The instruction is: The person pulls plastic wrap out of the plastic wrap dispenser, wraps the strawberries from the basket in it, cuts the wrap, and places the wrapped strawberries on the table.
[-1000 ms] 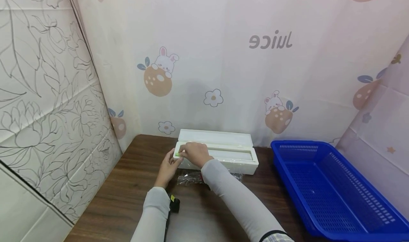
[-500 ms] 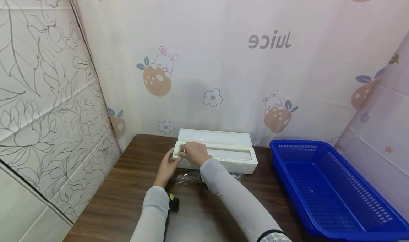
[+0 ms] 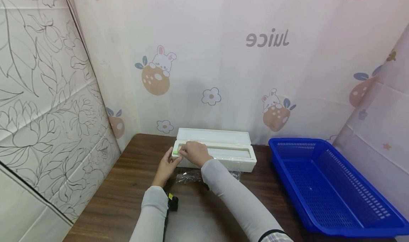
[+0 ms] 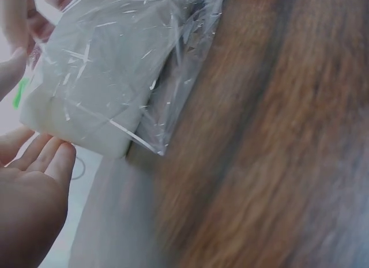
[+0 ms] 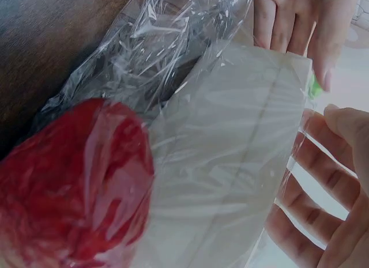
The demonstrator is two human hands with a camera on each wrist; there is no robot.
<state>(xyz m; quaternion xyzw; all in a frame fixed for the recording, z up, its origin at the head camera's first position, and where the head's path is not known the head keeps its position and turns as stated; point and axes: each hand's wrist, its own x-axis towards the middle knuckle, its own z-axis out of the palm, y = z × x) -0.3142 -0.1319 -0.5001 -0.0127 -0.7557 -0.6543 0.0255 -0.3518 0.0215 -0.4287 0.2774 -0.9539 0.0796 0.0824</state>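
Note:
A long white cling film dispenser (image 3: 246,165) stands at the table's back with its lid (image 3: 214,135) raised. A green slider (image 3: 175,152) sits at its left end. Clear cling film (image 5: 225,141) drapes over the front face and bunches at the foot. My left hand (image 3: 164,167) holds the dispenser's left end, fingers against the end wall. Close to the slider, my right hand (image 3: 195,153) pinches the film's upper edge between thumb and forefinger, its other fingers bent behind the film. A rounded red thing (image 5: 86,181) lies wrapped in clear plastic before the dispenser, mostly hidden by my right arm in the head view.
A blue perforated plastic basket (image 3: 319,225) stands to the right. Brown wood-grain table surface (image 3: 121,185) extends to the left. A patterned curtain (image 3: 191,57) hangs close behind the dispenser. A small black device (image 3: 173,203) is beside my left wrist.
Both hands keep their places at the dispenser's left end. Only the head view has shifted slightly.

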